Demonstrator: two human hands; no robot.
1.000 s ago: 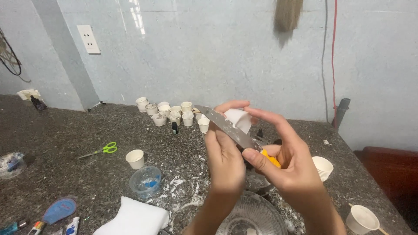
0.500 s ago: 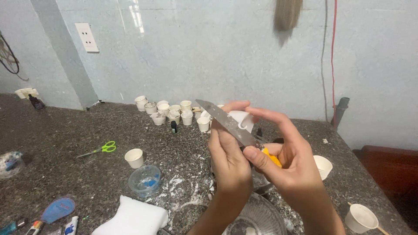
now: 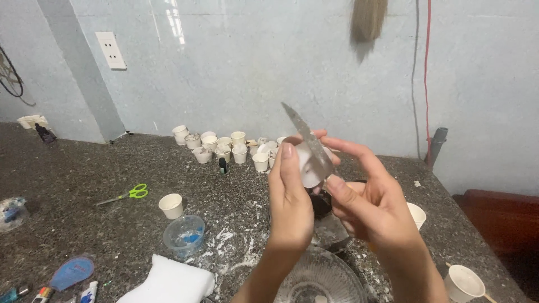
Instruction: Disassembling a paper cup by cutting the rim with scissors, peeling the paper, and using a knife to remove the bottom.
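From the head view, the knife blade (image 3: 307,139) is now pointing more upward than a moment ago. The right hand (image 3: 373,205) is gripping it, the left hand (image 3: 291,196) is clasping the small white cup (image 3: 307,165) above the glass bowl (image 3: 320,280); the scraping seems ongoing.

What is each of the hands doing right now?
Left hand: closed around a small white cup.
Right hand: closed on a knife, blade against the cup.
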